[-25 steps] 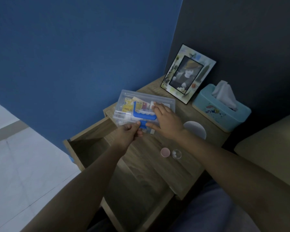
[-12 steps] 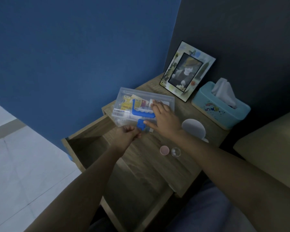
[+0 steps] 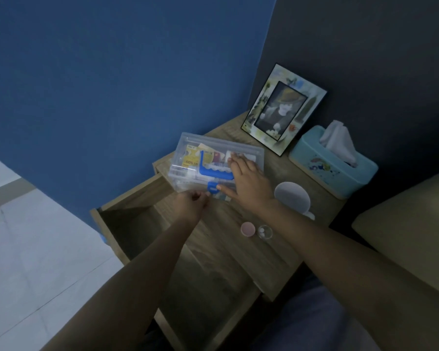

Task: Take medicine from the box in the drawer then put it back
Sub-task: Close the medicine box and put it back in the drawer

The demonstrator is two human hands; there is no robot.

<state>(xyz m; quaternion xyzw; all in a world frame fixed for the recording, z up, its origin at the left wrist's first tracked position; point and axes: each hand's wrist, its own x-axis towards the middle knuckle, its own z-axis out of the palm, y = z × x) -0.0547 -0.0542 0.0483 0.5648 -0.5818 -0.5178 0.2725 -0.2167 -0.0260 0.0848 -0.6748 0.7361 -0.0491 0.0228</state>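
Observation:
A clear plastic medicine box (image 3: 188, 145) with a blue handle (image 3: 213, 171) lies on the back left corner of the wooden nightstand (image 3: 276, 259); packets show through its lid. My right hand (image 3: 246, 183) lies flat on the lid, with the thumb at the front edge. My left hand (image 3: 192, 202) is curled just in front of the box, its fingertips at the blue latch (image 3: 212, 187). Below it the drawer (image 3: 127, 219) stands pulled out, dark inside. A pink cap (image 3: 247, 228) and a small clear container holding white pills (image 3: 264, 231) sit on the nightstand.
A white cup (image 3: 293, 198) stands right of my right wrist. A framed picture (image 3: 284, 110) leans against the dark wall, and a blue tissue box (image 3: 332, 163) stands beside it. A beige cushion (image 3: 403, 231) lies at the right, pale floor tiles (image 3: 36, 249) at the left.
My left hand has slid slightly down and left, so the blue latch now shows beside its fingertips. My right hand stays on the lid.

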